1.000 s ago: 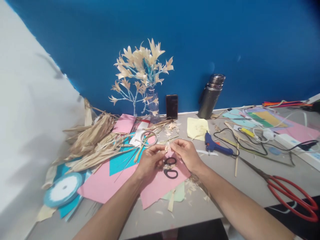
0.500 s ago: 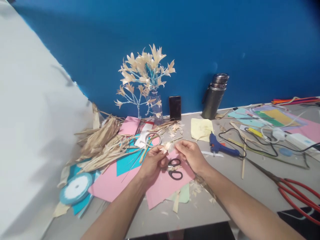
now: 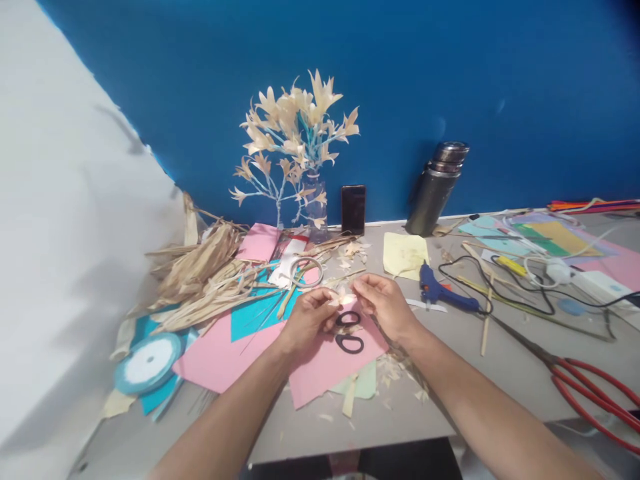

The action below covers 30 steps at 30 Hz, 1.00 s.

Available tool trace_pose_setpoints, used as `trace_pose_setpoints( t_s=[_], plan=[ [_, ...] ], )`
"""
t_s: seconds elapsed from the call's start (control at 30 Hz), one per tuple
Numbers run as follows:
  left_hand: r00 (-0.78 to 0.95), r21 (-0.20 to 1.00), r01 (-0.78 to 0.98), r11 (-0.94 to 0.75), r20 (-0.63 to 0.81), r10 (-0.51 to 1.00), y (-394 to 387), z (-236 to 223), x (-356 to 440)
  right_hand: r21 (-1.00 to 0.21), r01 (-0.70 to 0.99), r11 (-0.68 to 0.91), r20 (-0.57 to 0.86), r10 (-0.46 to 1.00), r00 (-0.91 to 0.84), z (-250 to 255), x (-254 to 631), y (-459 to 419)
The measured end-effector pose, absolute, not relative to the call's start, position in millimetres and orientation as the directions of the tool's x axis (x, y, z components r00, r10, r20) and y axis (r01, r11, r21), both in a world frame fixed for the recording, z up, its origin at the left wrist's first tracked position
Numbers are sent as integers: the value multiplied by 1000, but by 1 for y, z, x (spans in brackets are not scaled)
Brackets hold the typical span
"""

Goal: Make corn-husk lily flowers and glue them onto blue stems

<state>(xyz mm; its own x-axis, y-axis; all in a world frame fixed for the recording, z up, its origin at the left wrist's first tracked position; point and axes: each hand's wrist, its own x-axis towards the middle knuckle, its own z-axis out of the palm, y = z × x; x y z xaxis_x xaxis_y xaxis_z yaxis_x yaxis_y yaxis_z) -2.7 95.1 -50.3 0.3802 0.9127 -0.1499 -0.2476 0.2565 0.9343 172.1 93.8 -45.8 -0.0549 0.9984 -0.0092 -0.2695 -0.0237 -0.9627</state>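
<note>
Between my two hands is a small cream husk flower (image 3: 343,298), its pale petals fanned out. My left hand (image 3: 311,319) pinches it from the left with thumb and forefinger. On the other side my right hand (image 3: 383,303) has its fingertips closed at the flower's edge; whether they grip a petal I cannot make out. Just below lie black-handled scissors (image 3: 349,344) on pink paper (image 3: 320,380), their blades hidden. Behind the hands are a roll of tape (image 3: 320,273) and a clear bottle (image 3: 315,193) holding finished cream flowers (image 3: 295,117) on blue stems.
Dried husks (image 3: 200,257) heap at the left, near a blue ribbon spool (image 3: 149,363). A phone (image 3: 353,210) and a steel flask (image 3: 437,190) stand against the wall. To the right lie a blue glue gun (image 3: 447,293), cables and large red-handled shears (image 3: 590,393).
The flower has turned between my fingers, its petals now facing more to the right. Both hands stay close together, and the view has shifted slightly.
</note>
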Motion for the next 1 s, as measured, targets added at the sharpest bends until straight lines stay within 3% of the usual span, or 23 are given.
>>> trace_pose_setpoints(
  t_s=[0.2, 0.43, 0.67, 1.0],
  plan=[
    [395, 917, -304, 259, -127, 910, 96, -56, -5, -949, -311, -53, -28, 996, -83, -52, 175, 96],
    [514, 824, -381, 419, -187, 837, 99, -51, -8, -960, -272, -68, -44, 995, -95, -55, 174, 97],
    [515, 722, -496, 482, -202, 833, 101, -49, -10, -967, -228, -112, -88, 990, -110, -53, 171, 95],
    [573, 688, -553, 470, -95, 814, 97, -44, -12, -975, -186, -122, -98, 986, -132, -47, 168, 92]
  ],
)
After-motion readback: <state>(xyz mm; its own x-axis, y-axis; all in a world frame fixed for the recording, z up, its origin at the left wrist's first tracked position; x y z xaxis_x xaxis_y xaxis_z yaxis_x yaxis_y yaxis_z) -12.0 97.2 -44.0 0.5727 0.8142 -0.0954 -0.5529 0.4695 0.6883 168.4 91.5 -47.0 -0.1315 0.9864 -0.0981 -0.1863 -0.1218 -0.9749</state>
